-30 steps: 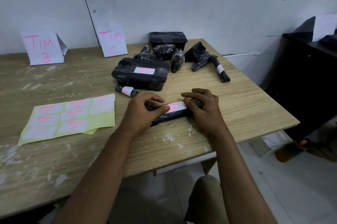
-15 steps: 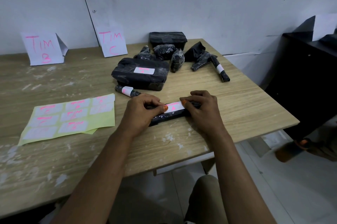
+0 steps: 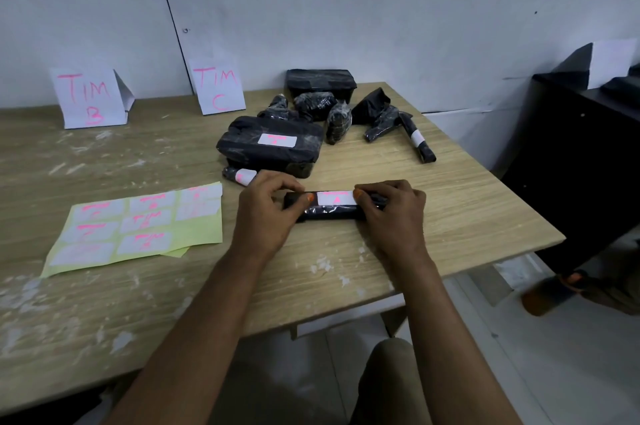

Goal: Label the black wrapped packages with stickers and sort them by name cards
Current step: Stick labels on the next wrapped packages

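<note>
Both the left hand (image 3: pixel 268 213) and right hand (image 3: pixel 391 217) pinch the slim package (image 3: pixel 332 211), with the sticker sheet (image 3: pixel 138 227) left of it and the labelled parcel (image 3: pixel 273 144) just behind

Both forearms reach up from the lower frame, converging at centre. The left hand (image 3: pixel 268 213) and right hand (image 3: pixel 393 213) face each other, knuckles up. Fingers curl inward, thumbs pinching.

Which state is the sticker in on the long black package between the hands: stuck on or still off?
Stuck on: the white sticker lies flat atop the long black package, with the left hand and right hand gripping its ends.
</note>
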